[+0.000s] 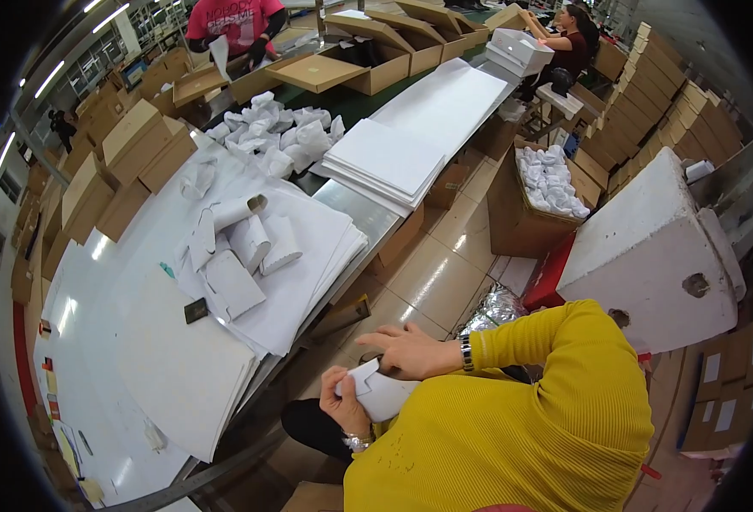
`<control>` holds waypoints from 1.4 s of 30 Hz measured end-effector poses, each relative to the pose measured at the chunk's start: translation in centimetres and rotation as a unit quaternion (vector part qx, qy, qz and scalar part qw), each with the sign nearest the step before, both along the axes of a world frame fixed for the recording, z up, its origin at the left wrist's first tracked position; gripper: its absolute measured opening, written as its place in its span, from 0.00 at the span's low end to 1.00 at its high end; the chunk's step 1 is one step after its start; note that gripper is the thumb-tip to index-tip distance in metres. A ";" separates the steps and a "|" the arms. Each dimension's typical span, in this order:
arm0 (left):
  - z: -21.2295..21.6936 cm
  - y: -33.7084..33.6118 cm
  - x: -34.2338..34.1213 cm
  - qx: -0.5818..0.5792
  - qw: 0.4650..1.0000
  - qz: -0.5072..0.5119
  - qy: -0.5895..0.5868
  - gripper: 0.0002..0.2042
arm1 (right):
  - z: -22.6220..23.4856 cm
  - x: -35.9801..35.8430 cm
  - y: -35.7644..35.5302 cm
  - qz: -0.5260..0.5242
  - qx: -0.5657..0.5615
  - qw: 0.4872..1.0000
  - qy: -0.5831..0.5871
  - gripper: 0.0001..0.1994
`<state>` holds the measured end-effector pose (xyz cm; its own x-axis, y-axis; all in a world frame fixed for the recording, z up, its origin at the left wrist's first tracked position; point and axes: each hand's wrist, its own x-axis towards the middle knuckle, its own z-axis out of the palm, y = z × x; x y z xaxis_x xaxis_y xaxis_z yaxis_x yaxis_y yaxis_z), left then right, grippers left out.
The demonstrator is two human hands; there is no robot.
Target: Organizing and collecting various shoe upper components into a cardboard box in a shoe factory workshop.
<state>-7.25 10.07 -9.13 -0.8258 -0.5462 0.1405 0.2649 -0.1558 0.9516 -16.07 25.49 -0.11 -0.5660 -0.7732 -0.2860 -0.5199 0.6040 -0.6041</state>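
My left hand (pixel 348 404) is closed round a folded white card piece (pixel 387 395), holding it close to my body. The piece has a notched edge near the fingers and a curved side. Just above its upper end is my right hand (pixel 414 352), fingers stretched out and apart, the lower part of the hand near or touching the card; the contact is partly hidden. On the table to the left, several similar folded white card pieces (pixel 234 286) lie on a stack of white sheets (pixel 312 235).
Nearer me lies another stack of pale sheets (pixel 180 367), with a small dark block (pixel 196 311) beside it. White paper bundles (pixel 278 136) and open brown boxes (pixel 376 64) stand farther off. A carton of white bundles (pixel 550 181) and a large white block (pixel 649 256) are right. Two co-workers are beyond.
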 end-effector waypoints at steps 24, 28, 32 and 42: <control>5.3 -8.5 -2.1 0.125 0.982 0.060 0.127 0.19 | 2.5 -1.7 -9.2 -0.147 -0.410 0.843 -0.316 0.16; 6.8 -8.7 -1.7 0.032 0.998 -0.051 -0.002 0.25 | 2.3 -3.7 -9.7 -0.174 -0.446 0.817 -0.322 0.17; 6.9 -8.0 -2.0 -0.067 0.995 -0.066 -0.034 0.29 | 2.2 -4.7 -10.3 -0.177 -0.472 0.810 -0.299 0.17; 6.8 -8.4 -2.4 0.001 0.985 -0.146 -0.093 0.27 | 2.2 -5.0 -10.2 -0.134 -0.442 0.827 -0.321 0.20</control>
<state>-9.66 1.69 -2.34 -0.9591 -0.2818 -0.0284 0.0302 -0.2015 0.9790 -21.08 15.24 2.12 -0.7016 -0.7124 0.0159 0.1596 -0.1789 -0.9708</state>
